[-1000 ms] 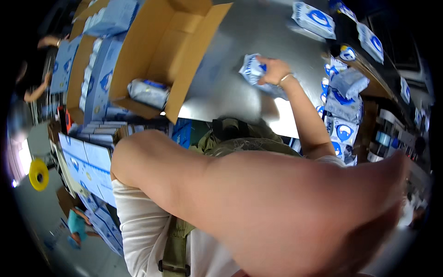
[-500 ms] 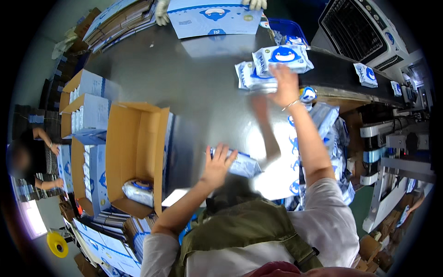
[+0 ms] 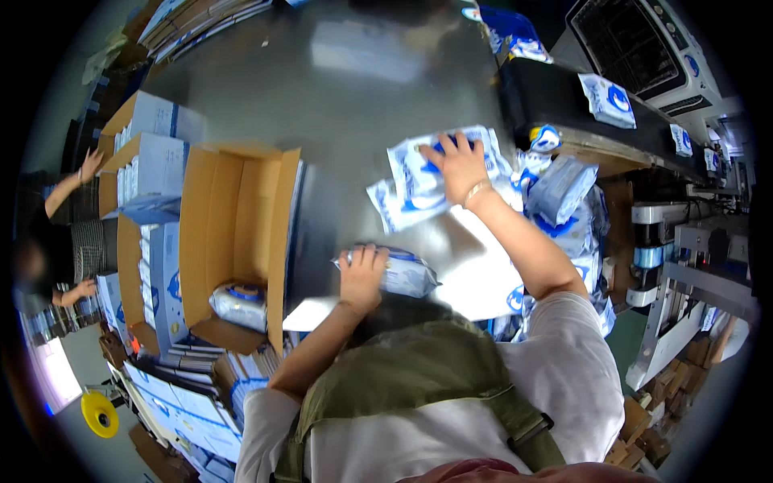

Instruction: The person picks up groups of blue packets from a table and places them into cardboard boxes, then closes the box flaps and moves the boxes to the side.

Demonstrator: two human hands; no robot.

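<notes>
Left hand (image 3: 362,274) palm-down on a white-and-blue soft plastic pack (image 3: 398,274), fingers curled over its left end, gripping it; pack lies on the grey metal table (image 3: 338,121) and pokes out to the right of the hand. Right hand (image 3: 455,165) reaches further out, fingers spread flat and pressing on a loose stack of flat white-and-blue pouches (image 3: 427,181), open, not closed around them; thin bracelet on the wrist. Stack sits under and to the left of that hand, touching the table. Right of the right hand: heap of the same soft packs (image 3: 564,201) by the table edge, then a black conveyor belt (image 3: 555,101) carrying single packs. Left of the left hand: open brown cardboard carton (image 3: 233,241) lying on its side, one wrapped pack (image 3: 237,304) inside at its near end. Beyond the carton, stacked white-and-blue cartons (image 3: 149,161). Another person's hands at far left. Yellow tape roll (image 3: 99,414) low left on the floor.
</notes>
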